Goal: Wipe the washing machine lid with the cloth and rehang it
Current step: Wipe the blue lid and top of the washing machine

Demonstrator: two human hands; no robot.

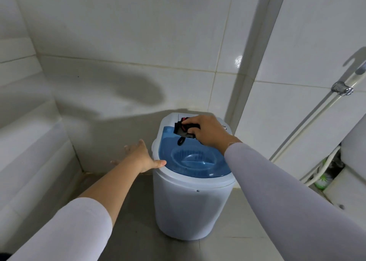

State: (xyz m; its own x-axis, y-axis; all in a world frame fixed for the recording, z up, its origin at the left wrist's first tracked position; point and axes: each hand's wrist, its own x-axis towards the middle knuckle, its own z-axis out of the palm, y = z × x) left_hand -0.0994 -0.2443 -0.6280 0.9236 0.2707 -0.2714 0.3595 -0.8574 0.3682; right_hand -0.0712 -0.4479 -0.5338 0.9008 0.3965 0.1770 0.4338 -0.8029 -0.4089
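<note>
While our right hand (pixel 208 131) curls round the bunched dark cloth (pixel 185 130), with a bit of pink showing in its folds, we press it down at the far end of the blue lid (pixel 198 161), close to the white control strip at the back. We judge the wiping to be under way rather than finished: the cloth sits on one edge only, the nearer part of the lid with its round moulded recess lies uncovered before us, and the rehanging is not yet done; no hook or rail for it shows. Our right forearm reaches in from the lower right, wrist bent down over the washing machine (pixel 192 207). Our left hand (pixel 140 155) is spread with straight fingers, holding nothing, thumb resting on the machine's left rim, seemingly steadying it.
</note>
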